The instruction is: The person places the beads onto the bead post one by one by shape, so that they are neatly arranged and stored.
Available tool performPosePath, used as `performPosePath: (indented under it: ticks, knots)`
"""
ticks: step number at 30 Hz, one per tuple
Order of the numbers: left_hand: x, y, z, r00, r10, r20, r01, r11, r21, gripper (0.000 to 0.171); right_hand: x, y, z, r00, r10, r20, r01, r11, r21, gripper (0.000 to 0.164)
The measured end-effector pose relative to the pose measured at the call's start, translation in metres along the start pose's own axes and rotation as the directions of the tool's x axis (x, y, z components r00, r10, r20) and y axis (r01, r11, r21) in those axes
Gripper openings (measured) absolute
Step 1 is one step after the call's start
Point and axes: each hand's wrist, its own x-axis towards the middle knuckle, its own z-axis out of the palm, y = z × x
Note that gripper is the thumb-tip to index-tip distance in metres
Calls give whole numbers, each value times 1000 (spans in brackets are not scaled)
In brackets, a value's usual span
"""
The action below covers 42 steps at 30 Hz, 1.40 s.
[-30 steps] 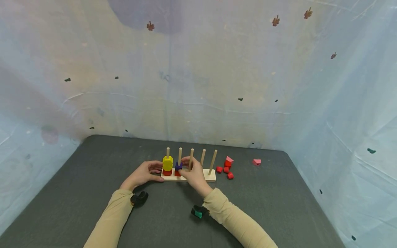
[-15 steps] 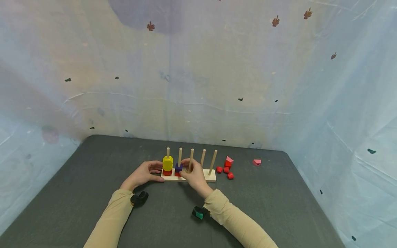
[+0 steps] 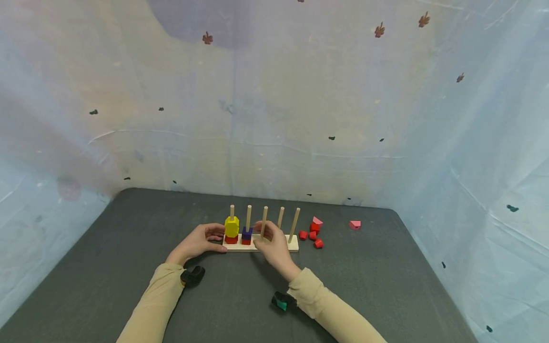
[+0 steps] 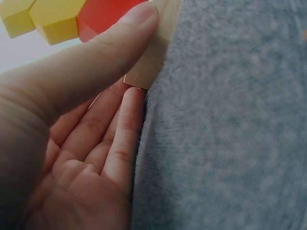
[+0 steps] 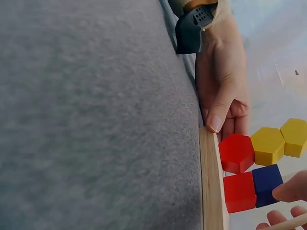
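Observation:
A wooden peg board (image 3: 257,248) with several upright pegs lies on the table. On its leftmost peg, a red hexagonal block (image 5: 236,153) sits under two yellow hexagonal blocks (image 3: 231,226). The peg beside it carries a red square block (image 5: 240,191) with a dark blue square block (image 3: 246,233) on top. My left hand (image 3: 199,242) grips the board's left end, thumb at the front corner and fingers round the far side. Just right of the blue block is my right hand (image 3: 275,247), thumb and fingers apart around the middle peg, holding nothing; its thumb lies near the blue block in the right wrist view.
Right of the board lie several small red blocks (image 3: 318,243) and a pink triangular block (image 3: 317,220). Another pink block (image 3: 355,224) is farther right. A dark grey cloth (image 3: 231,305) covers the table, and a pale sheet (image 3: 274,95) hangs behind.
My right hand has let go of the blue block and drawn slightly to the right, leaving the block on the second peg. The left hand has stayed at the board's end.

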Motion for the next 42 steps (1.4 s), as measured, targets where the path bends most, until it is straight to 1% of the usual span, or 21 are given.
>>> performPosePath:
  ticks: [5, 7, 9, 13, 14, 16, 18, 21, 23, 24, 27, 29, 31, 34, 36, 39, 42]
  knots:
    - [1, -1, 0, 1000, 5, 4, -5, 1000, 8, 65, -9, -2, -8, 1000, -14, 11, 14, 999, -39, 48]
    - [1, -1, 0, 1000, 2, 1, -2, 1000, 5, 65, -13, -4, -12, 1000, -20, 16, 21, 997, -73, 50]
    - [1, -1, 0, 1000, -5, -2, 5, 1000, 0, 66, -18, -5, -17, 999, -34, 17, 36, 994, -99, 49]
    - [1, -1, 0, 1000, -24, -11, 24, 1000, -13, 66, -25, -8, -28, 998, -64, 5, 64, 988, -138, 41]
    - [1, -1, 0, 1000, -18, -9, 18, 1000, -7, 66, -25, -7, -31, 997, -71, 0, 71, 988, -139, 39]
    - [1, -2, 0, 1000, -19, -11, 19, 1000, -5, 65, -26, -4, -39, 997, -79, -7, 77, 988, -132, 36]
    - [1, -2, 0, 1000, -16, -11, 16, 1000, -1, 65, -26, 4, -48, 997, -78, -5, 77, 989, -124, 35]
    - [1, -2, 0, 1000, -10, -6, 10, 1000, 1, 65, -25, 16, -63, 998, -56, -7, 55, 991, -123, 35]
    - [1, -2, 0, 1000, -6, -5, 7, 1000, 3, 66, -26, 21, -73, 999, -47, -22, 43, 990, -133, 36]
    - [1, -2, 0, 1000, -8, -7, 8, 1000, 2, 66, -27, 21, -78, 999, -37, -31, 33, 991, -130, 37]
    - [1, -1, 1, 1000, -10, -7, 10, 1000, -3, 66, -32, 6, -93, 998, -34, -58, 25, 990, -138, 36]
    - [1, -1, 1, 1000, -13, -9, 13, 1000, -7, 66, -35, -1, -104, 997, -45, -68, 35, 988, -153, 36]
    - [1, -1, 1, 1000, -13, -8, 13, 1000, -10, 66, -34, 2, -116, 995, -70, -73, 55, 981, -186, 36]
    - [1, -1, 0, 1000, -16, -11, 16, 1000, -6, 66, -29, 25, -134, 992, -102, -80, 79, 965, -250, 36]
    - [1, -1, 1, 1000, -19, -13, 19, 1000, -5, 67, -24, 40, -146, 991, -110, -76, 83, 952, -294, 36]
    - [1, 0, 1, 999, -28, -15, 28, 1000, -5, 66, -18, 50, -160, 994, -98, -48, 74, 927, -368, 37]
    - [2, 0, 1, 999, -29, -13, 29, 1000, -5, 66, -12, 58, -169, 997, -76, -6, 66, 904, -423, 40]
